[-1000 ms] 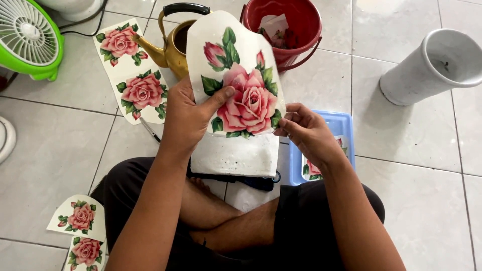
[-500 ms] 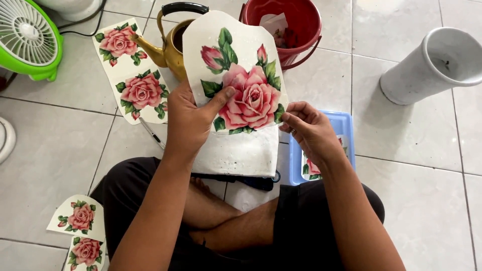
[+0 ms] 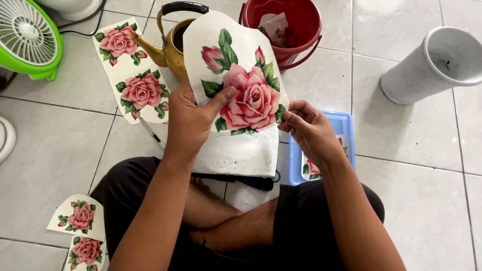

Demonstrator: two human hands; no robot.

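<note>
I sit cross-legged on a tiled floor with a white pot (image 3: 241, 150) resting on my lap. A white rose decal sheet (image 3: 236, 70), printed with a large pink rose and buds, lies over the pot's side. My left hand (image 3: 193, 120) grips the pot's left side, thumb pressed on the sheet's green leaves. My right hand (image 3: 309, 128) pinches the sheet's right edge between thumb and fingers.
A gold kettle (image 3: 168, 45) and red bucket (image 3: 293, 27) stand behind the pot. Rose decal sheets lie at upper left (image 3: 133, 75) and lower left (image 3: 80, 231). A blue tray (image 3: 346, 133) sits under my right wrist, a white vase (image 3: 432, 65) lies at right, a green fan (image 3: 27, 37) at left.
The decal sheet has shifted slightly on the pot; my right fingers have moved a little along its right edge. My left hand stays in place.
</note>
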